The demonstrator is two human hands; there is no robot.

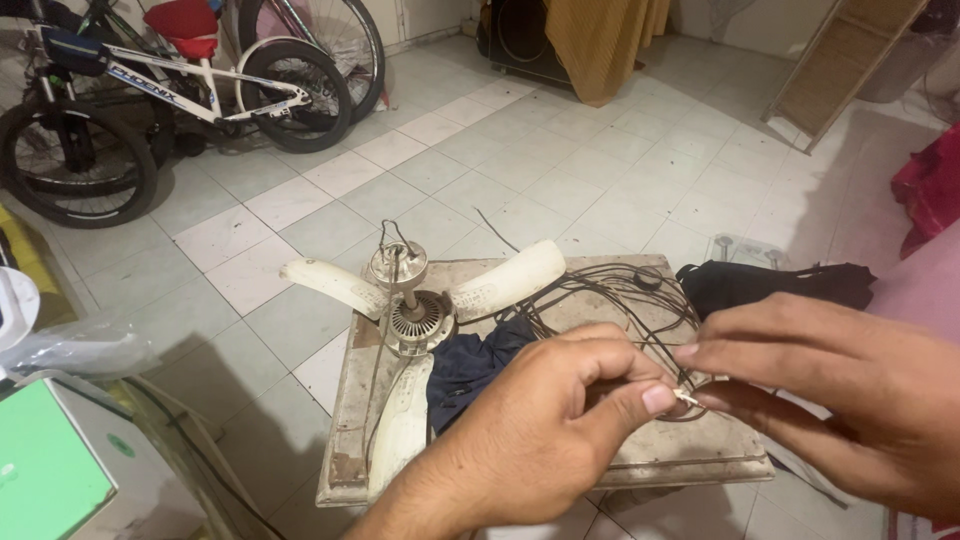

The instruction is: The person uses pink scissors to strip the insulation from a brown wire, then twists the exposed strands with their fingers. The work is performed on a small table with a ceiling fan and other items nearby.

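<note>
- Both hands pinched the bare end of a thin wire between thumb and forefinger: the left hand closed on it from the left, the right hand from the right, their fingertips nearly touching.
- That wire end hung above the right part of a worn square board lying on the tiled floor.
- More dark wire lay in loose loops across the board's far right corner.
- A cream ceiling fan with three blades sat on the board's left side, one blade reaching past the near edge.
- A dark blue cloth lay just beside the fan's motor, partly behind the left hand.
- A black bag rested off the board's right edge.
- Bicycles stood well apart on the far left.
</note>
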